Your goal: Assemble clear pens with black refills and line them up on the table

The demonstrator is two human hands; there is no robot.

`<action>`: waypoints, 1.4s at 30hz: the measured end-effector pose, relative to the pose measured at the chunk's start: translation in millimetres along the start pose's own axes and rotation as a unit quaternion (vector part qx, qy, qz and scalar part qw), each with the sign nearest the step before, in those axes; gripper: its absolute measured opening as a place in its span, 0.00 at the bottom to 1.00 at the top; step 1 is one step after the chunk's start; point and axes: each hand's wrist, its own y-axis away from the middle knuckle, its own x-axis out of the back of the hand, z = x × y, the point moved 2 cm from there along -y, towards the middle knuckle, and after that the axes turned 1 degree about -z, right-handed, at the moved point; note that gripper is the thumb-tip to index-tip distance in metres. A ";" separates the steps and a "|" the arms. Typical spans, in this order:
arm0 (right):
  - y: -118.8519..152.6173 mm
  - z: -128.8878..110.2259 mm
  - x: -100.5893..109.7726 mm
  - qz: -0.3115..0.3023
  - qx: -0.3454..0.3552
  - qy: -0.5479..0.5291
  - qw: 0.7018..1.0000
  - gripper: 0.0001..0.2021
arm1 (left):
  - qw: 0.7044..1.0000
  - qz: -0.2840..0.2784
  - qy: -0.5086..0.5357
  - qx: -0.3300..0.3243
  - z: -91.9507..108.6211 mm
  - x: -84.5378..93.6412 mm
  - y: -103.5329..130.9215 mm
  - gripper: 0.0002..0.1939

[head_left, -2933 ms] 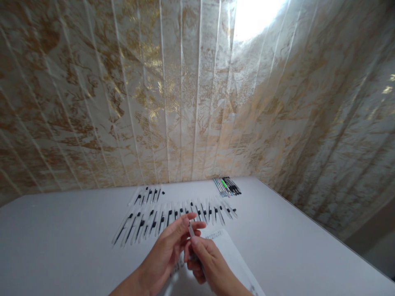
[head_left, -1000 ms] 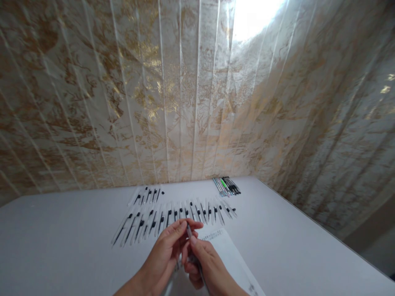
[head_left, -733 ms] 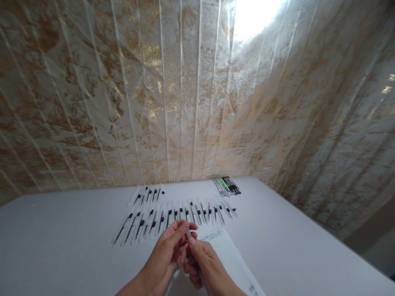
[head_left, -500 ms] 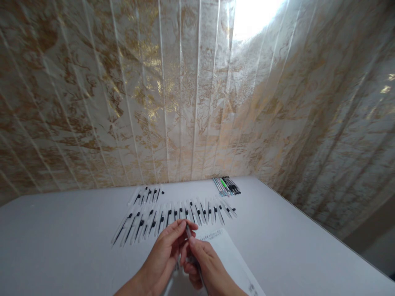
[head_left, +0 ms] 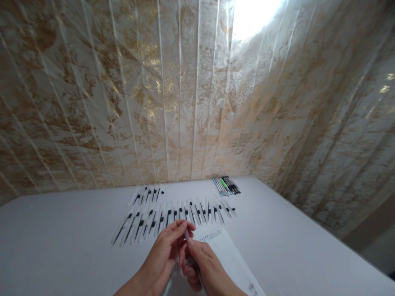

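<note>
My left hand and my right hand are close together at the bottom middle. A slim dark pen slants between them, its upper end pinched by my left thumb and fingers. Lower down, my right thumb and curled fingers grip the same pen, which runs on below the palm. Beneath my left palm a thin, pale, see-through stick shows in part; I cannot tell what it is. Beyond my fingertips lies a long row of clear pen barrels with dark refills and black caps.
A smaller group of similar pen parts lies behind at the left. Several assembled pens, one bright green, lie at the back right. A printed white sheet sits under my right hand on the white table. A gold-patterned curtain hangs behind.
Both hands stay in nearly the same place. The stretch of pen between my fingers looks lighter now, and my fingertips have shifted very slightly left.
</note>
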 end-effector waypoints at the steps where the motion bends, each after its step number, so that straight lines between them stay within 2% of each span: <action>1: 0.1 0.2 0.1 0.000 -0.004 -0.010 1.000 0.34 | 1.000 0.002 0.002 -0.003 0.5 -0.3 -0.1 0.13; 7: 0.3 0.2 -0.7 -0.001 -0.044 -0.066 0.997 0.33 | 0.999 0.041 0.035 -0.008 -0.1 -3.5 0.9 0.06; 13: 2.3 -7.2 -3.3 0.014 -0.054 -0.061 0.997 0.33 | 1.000 0.006 0.005 -0.004 -3.6 -1.3 1.3 0.14; 16: 2.3 -5.9 -3.9 0.008 -0.065 -0.061 0.996 0.33 | 1.000 -0.005 0.005 -0.007 -2.9 0.5 0.6 0.12; 18: 1.8 -3.6 -3.0 0.008 -0.070 -0.056 0.996 0.33 | 1.000 0.009 0.019 0.005 -3.1 0.2 0.8 0.11; 20: 1.2 -3.5 -0.2 0.016 -0.033 -0.027 0.999 0.33 | 0.998 0.037 0.043 0.030 -5.9 -1.2 1.6 0.12; 22: 1.8 -7.3 5.2 0.049 0.046 0.041 0.997 0.32 | 0.993 0.048 0.083 0.062 -12.2 -3.6 2.2 0.16; 25: 6.1 -16.5 12.7 0.105 0.144 0.194 0.965 0.28 | 0.984 0.045 0.131 0.117 -26.4 -6.1 1.8 0.21; 28: 10.9 -22.8 13.7 0.109 0.159 0.304 0.933 0.26 | 0.980 0.069 0.131 0.137 -37.6 -4.5 0.2 0.20; 32: 14.1 -30.5 11.0 0.104 0.198 0.331 0.917 0.26 | 0.982 0.111 0.115 0.104 -40.1 0.0 -0.6 0.12; 34: 13.4 -36.2 15.7 0.131 0.201 0.266 0.933 0.25 | 0.984 0.124 0.088 0.095 -38.5 2.3 0.0 0.10; 36: 12.5 -43.4 25.1 0.175 0.186 0.178 0.950 0.21 | 0.987 0.130 0.053 0.072 -35.8 4.7 0.2 0.13; 38: 13.5 -53.2 34.9 0.216 0.184 0.121 0.951 0.19 | 0.989 0.144 0.017 0.027 -32.8 7.4 0.1 0.17; 42: 20.9 -75.4 42.2 0.245 0.225 0.114 0.936 0.19 | 0.982 0.176 -0.042 -0.055 -30.6 11.1 1.3 0.20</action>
